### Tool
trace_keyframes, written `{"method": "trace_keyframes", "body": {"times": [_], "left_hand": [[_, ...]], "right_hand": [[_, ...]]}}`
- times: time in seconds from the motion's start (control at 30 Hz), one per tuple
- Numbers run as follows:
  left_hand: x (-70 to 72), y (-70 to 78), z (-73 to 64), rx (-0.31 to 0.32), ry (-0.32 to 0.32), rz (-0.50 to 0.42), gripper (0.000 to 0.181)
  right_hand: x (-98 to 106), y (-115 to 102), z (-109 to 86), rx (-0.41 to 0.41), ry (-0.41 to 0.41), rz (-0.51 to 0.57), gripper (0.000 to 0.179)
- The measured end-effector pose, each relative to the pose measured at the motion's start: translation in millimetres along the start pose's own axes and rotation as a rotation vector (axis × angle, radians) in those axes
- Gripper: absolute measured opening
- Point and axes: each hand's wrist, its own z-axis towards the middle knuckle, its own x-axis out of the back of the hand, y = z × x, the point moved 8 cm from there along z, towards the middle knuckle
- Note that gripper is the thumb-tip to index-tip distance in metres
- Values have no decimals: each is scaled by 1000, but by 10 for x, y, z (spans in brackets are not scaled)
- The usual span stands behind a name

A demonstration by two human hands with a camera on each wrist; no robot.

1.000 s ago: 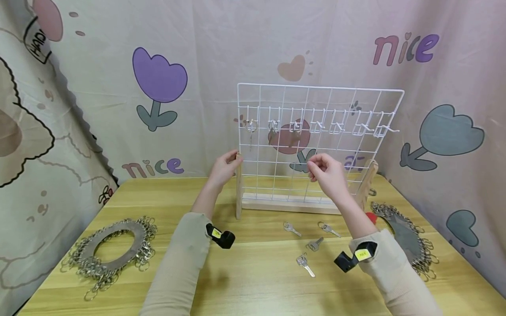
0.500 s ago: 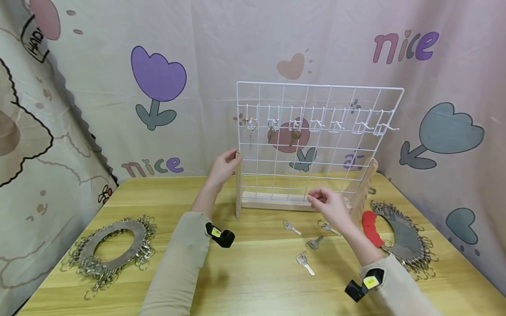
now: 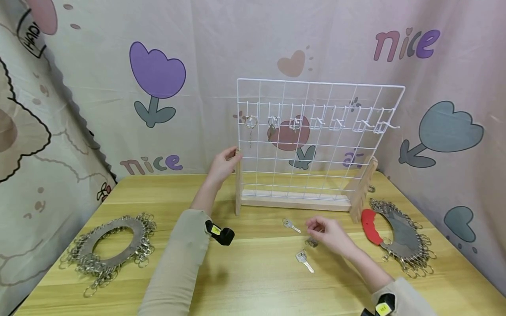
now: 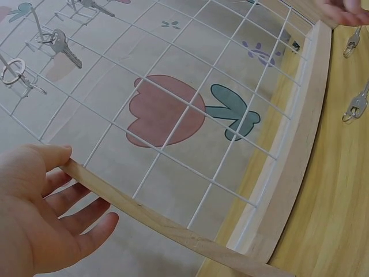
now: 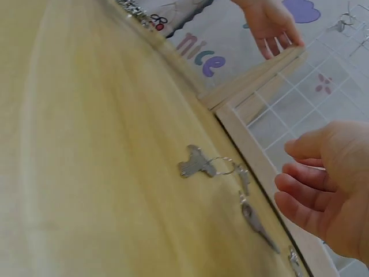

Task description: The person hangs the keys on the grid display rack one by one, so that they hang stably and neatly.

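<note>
My left hand (image 3: 223,166) grips the top of the wooden side post (image 4: 144,210) of a white wire grid rack (image 3: 321,148), thumb on one side and fingers behind. My right hand (image 3: 329,234) hovers over the table near several loose keys, its fingers loosely bent with nothing between them. One key (image 3: 291,225) lies to its left and another key (image 3: 305,261) nearer me. A darker key (image 3: 312,242) shows partly beneath the hand. The right wrist view also shows a key with a ring (image 5: 196,163). Keys on rings, such as this key (image 4: 59,46), hang from the left hooks.
On the left of the table (image 3: 253,285) lies a grey ring plate (image 3: 136,231) crowded with metal rings. A similar grey plate (image 3: 407,237) with a red part (image 3: 370,227) lies at right. White hooks (image 3: 337,124) line the grid. A printed curtain (image 3: 213,52) hangs behind.
My right hand has come down from in front of the grid to just above the loose keys, now covering one of them. My left hand stays on the post.
</note>
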Motion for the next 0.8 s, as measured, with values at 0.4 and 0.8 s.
{"method": "trace_keyframes", "body": {"times": [0.4,0.8], "left_hand": [[-1,-2,5,9,3,12,50],[-2,0,8,5,-1,0,50]], "right_hand": [[-223,34,-172,76,-248,112,17],[-330,50,-166,109,-251,28,11]]}}
